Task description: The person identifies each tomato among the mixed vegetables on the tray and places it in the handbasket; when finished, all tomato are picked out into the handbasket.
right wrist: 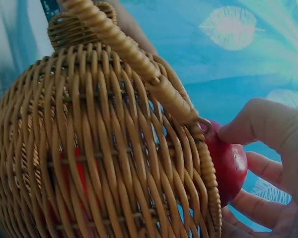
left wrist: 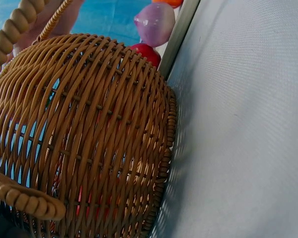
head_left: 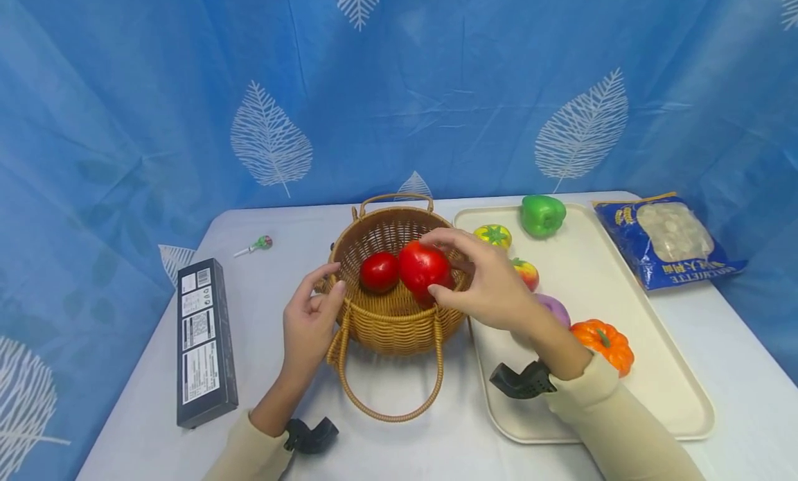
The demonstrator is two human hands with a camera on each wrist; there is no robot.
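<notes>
The right hand point(head_left: 489, 287) has its fingers clamped on a red round fruit point(head_left: 422, 265), held over the right half of the wicker basket point(head_left: 389, 334), beside another red fruit point(head_left: 379, 272) inside. The held fruit looks nearly round; which way its long axis points cannot be told. At the left rim, the left hand point(head_left: 309, 323) has thumb and forefinger apart; whether it grips cannot be told.

Soft, bright light fills my head view, glinting off the red tomato point(head_left: 419, 265) I hold. My left wrist view is dimmer, with shadow beside the wicker basket point(left wrist: 89, 134) on the white tablecloth point(left wrist: 248, 124); in my right, glare bleaches the blue curtain point(right wrist: 198, 72) at upper right.
</notes>
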